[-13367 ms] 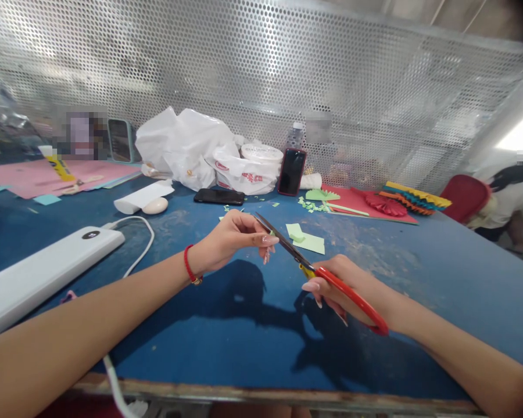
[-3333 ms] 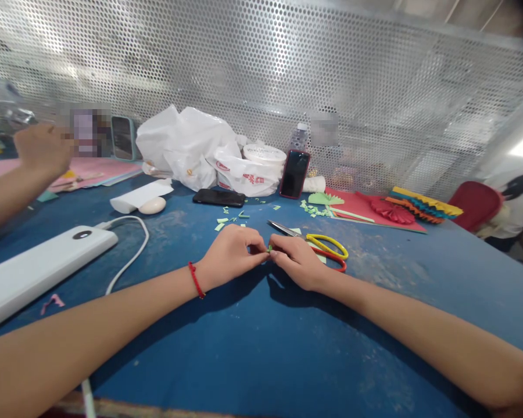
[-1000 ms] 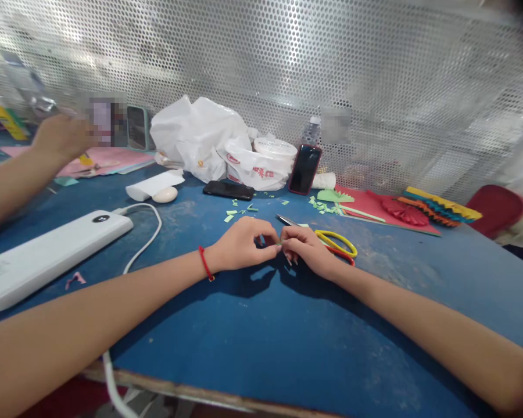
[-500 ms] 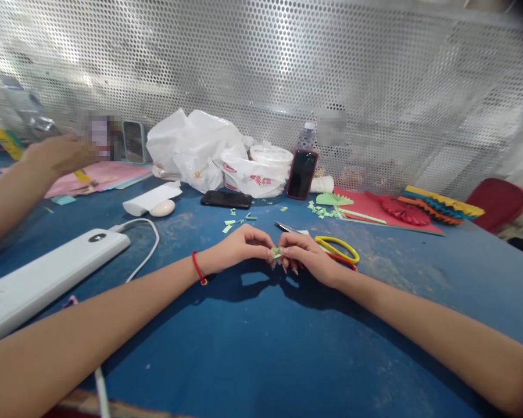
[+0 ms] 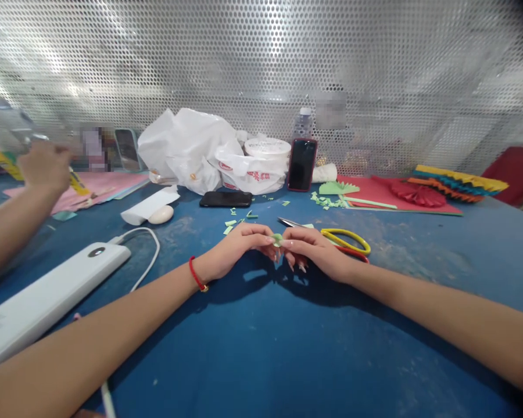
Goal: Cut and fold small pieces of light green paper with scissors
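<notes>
A scuffed blue worktable (image 5: 314, 348) runs back to a perforated metal screen (image 5: 265, 58). Near its middle, a small green paper piece (image 5: 278, 239) is pinched between the fingertips (image 5: 265, 237) of the left hand (image 5: 237, 247) and those of the right hand (image 5: 314, 247), which meet around it; the other fingers curl loosely, not clenched. Thin and very light, the piece will likely crease easily, so it is best held lightly by its edges. Just right of it lie red-and-yellow-handled scissors (image 5: 346, 237). Behind it, a white plastic carrier bag (image 5: 253, 168) slumps beside a round white tub (image 5: 267, 147); the bag's contents are hidden. Green paper snippets (image 5: 233, 225) lie scattered to its left, and well left, another person's hand (image 5: 46, 168) is raised above pink paper sheets (image 5: 108, 184).
</notes>
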{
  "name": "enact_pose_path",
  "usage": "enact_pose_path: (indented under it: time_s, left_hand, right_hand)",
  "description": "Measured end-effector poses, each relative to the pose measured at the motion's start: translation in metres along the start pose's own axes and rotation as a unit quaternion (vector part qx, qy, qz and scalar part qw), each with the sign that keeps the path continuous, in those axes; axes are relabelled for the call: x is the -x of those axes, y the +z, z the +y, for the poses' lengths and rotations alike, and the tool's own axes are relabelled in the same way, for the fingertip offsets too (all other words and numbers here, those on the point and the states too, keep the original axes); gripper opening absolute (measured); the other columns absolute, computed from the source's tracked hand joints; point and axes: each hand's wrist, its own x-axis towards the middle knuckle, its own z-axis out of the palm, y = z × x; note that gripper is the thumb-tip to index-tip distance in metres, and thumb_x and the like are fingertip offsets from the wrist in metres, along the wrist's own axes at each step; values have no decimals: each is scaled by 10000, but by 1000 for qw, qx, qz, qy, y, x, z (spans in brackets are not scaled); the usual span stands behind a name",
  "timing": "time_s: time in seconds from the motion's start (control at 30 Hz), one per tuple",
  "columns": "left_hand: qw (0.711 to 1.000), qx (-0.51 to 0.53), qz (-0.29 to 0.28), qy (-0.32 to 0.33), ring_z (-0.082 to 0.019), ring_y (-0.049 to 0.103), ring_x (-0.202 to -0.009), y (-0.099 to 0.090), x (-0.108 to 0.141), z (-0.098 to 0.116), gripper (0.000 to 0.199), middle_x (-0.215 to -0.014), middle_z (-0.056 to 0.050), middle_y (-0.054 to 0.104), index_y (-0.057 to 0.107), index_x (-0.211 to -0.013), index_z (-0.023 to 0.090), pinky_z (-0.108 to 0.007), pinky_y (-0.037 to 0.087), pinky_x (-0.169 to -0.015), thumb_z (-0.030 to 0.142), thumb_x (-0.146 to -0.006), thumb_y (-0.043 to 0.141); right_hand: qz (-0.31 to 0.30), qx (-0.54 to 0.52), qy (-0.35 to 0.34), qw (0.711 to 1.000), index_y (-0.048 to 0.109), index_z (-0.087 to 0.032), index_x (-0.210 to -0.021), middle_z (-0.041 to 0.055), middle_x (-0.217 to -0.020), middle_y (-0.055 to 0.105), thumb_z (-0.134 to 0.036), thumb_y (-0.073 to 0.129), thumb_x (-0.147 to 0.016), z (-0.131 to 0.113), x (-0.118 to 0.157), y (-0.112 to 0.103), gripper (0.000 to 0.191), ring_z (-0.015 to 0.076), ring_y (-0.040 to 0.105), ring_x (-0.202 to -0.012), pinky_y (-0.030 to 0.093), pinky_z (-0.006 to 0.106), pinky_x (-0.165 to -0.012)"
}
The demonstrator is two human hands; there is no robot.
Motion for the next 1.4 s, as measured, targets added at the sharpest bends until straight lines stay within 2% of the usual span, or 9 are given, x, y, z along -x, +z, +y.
enact_pose_path:
  time_s: [0.2, 0.33, 0.5, 0.67, 0.93, 1.17, 1.4]
  left_hand:
    - [999, -45, -20, 2, -138, 628, -647, 1, 2, 3, 133, -646, -28, 689, 696, -661, 117, -233, 477, -690, 197, -735, 620]
    - [998, -56, -24, 4, -145, 623, -627, 3, 5, 5, 146, -617, -27, 679, 686, -623, 119, -241, 477, -674, 225, -710, 636]
    - [998, -67, -5, -5, -144, 635, -658, 9, 5, 8, 181, -659, -39, 708, 705, -660, 119, -240, 479, -710, 259, -758, 645]
    - [996, -86, 10, -31, -151, 649, -699, 10, 5, 9, 159, -706, -54, 727, 722, -711, 116, -246, 484, -740, 257, -764, 671]
    - [995, -97, 15, -16, -128, 641, -641, 10, 5, 8, 219, -659, -46, 713, 710, -680, 115, -226, 487, -693, 301, -797, 712]
    - [994, -105, -21, 16, -132, 662, -667, 10, 5, 6, 229, -679, -47, 721, 717, -682, 120, -222, 505, -701, 312, -806, 712]
    - [994, -109, -31, 0, -136, 660, -636, 10, 5, 3, 247, -704, -62, 727, 720, -713, 118, -224, 524, -648, 356, -780, 733]
  right_hand:
    - [30, 18, -4, 999, 533, -191, -816, -60, -596, 534, -484, 606, -885, 1, 1, 2, 309, 72, 482, -482, 398, 183, -465]
    - [19, 29, -9, 999, 525, -183, -815, -57, -597, 528, -499, 609, -882, -2, 2, 3, 334, 70, 472, -484, 406, 183, -463]
    - [23, 34, -30, 999, 511, -186, -814, -50, -611, 536, -514, 572, -902, -1, 1, 3, 345, 74, 473, -486, 399, 184, -449]
    - [24, 35, -42, 998, 510, -183, -820, -49, -621, 532, -494, 531, -932, 4, -2, 2, 331, 70, 458, -473, 381, 182, -435]
    - [46, 37, -38, 998, 467, -195, -811, -58, -611, 512, -419, 472, -963, 5, -1, 2, 271, 72, 442, -452, 369, 183, -419]
    - [35, 34, -52, 997, 449, -201, -774, -57, -606, 492, -476, 478, -953, 5, 0, 2, 330, 80, 445, -475, 388, 196, -450]
    - [44, 34, -47, 997, 450, -205, -783, -60, -588, 493, -489, 478, -948, 6, 0, 4, 329, 85, 446, -465, 377, 199, -441]
